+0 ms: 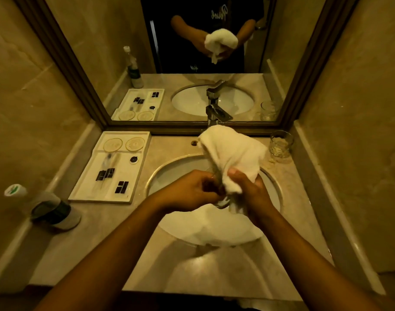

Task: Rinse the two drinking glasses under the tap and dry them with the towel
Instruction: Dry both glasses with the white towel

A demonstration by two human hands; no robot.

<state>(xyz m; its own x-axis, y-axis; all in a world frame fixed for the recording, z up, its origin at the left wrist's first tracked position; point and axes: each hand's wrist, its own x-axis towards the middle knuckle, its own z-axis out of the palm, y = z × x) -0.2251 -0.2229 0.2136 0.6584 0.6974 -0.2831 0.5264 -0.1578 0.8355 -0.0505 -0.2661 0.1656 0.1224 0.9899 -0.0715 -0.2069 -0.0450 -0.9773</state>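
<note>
Both hands are together over the white sink (169,171). My left hand (189,191) grips a clear drinking glass (215,184), mostly hidden between fingers and cloth. My right hand (248,189) clutches a white towel (232,151) that is bunched against the glass and rises toward the tap. The second drinking glass (280,143), cut-patterned, stands upright on the counter at the back right, next to the mirror. The chrome tap (215,114) stands behind the towel; no water stream shows.
A white amenity tray (80,194) with small packets and two round coasters lies on the left of the counter. A bottle (55,209) with a white cap stands at the far left. The framed mirror (80,70) reflects my arms and towel.
</note>
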